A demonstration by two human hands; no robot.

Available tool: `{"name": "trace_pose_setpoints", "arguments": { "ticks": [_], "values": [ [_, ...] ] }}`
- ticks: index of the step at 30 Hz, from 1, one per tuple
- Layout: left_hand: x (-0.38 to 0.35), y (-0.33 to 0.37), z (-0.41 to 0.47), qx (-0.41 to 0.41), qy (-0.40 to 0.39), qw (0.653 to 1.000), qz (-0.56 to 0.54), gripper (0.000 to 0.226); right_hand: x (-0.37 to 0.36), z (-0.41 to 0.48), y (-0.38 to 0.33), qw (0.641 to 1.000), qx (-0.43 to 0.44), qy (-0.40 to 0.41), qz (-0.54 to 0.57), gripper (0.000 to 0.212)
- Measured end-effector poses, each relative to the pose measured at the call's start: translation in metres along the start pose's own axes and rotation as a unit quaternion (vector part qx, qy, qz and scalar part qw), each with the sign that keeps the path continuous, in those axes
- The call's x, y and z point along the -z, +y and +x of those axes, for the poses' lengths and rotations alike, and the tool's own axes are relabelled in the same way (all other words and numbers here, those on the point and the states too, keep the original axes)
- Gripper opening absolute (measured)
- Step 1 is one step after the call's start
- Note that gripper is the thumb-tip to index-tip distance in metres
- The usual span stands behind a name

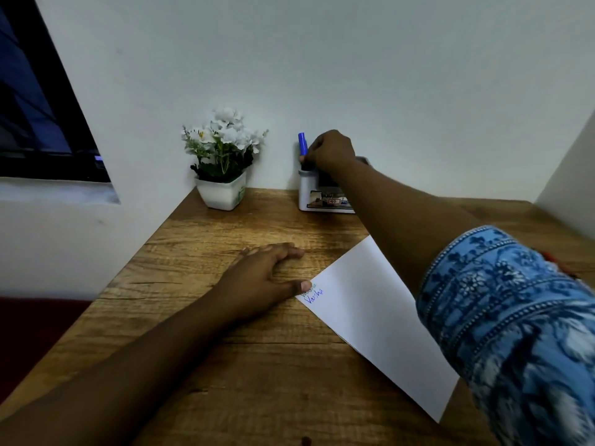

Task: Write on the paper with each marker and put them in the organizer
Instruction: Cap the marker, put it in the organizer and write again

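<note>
overall: person seated at a wooden table [209, 333], both arms in view, head camera looking forward and down.
right hand [331, 149]: reached to the far edge of the table, fingers curled round a blue marker [302, 143], gripping it just below the cap.
blue marker: upright, blue cap uppermost, directly above the tall left compartment of the organizer [306, 194] – lower end at the compartment's mouth, hidden by the fingers, so depth of entry cannot be told.
organizer: white desk unit against the wall, printed label on its front face; right part covered by the forearm.
left hand [260, 275]: open, palm down on the table, fingers straight and together, thumb tip pressing the near-left corner of the paper [370, 310].
paper: white sheet lying flat, turned at an angle to the table edge, right part under the right arm.
writing [314, 295]: two short words beside the thumb – one green, one blue below it.
sleeve [515, 317]: blue with a white print, on the right upper arm.
flower pot [222, 194]: white square pot with white flowers, left of the organizer, well apart from it.
window [32, 107]: dark, on the left wall.
</note>
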State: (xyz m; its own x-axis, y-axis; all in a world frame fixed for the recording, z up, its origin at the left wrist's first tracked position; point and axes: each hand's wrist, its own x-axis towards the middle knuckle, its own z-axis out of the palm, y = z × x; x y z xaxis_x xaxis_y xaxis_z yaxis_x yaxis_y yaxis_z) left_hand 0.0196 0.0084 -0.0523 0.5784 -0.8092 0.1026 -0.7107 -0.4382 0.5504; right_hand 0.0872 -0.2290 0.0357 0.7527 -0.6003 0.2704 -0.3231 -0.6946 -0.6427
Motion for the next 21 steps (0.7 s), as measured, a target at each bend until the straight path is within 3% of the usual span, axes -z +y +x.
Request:
{"name": "trace_pose_setpoints", "arguments": {
  "ticks": [9, 12, 16, 21],
  "values": [
    [-0.002, -0.003, 0.002, -0.003, 0.003, 1.000, 0.012, 0.059, 0.034, -0.088, 0.018, 0.992, 0.084, 0.094, -0.018, 0.011],
    [-0.003, -0.003, 0.002, -0.002, 0.004, 1.000, 0.025, 0.059, 0.067, -0.134, 0.038, 0.987, 0.090, 0.096, -0.090, 0.008],
    [-0.005, -0.001, 0.002, 0.004, -0.004, 0.999, 0.051, 0.059, 0.116, -0.173, 0.083, 0.971, 0.017, 0.053, -0.232, 0.015],
    [-0.005, 0.000, 0.001, 0.003, -0.010, 0.998, 0.063, 0.060, 0.152, -0.184, 0.138, 0.947, -0.102, 0.003, -0.306, 0.011]
  ]
}}
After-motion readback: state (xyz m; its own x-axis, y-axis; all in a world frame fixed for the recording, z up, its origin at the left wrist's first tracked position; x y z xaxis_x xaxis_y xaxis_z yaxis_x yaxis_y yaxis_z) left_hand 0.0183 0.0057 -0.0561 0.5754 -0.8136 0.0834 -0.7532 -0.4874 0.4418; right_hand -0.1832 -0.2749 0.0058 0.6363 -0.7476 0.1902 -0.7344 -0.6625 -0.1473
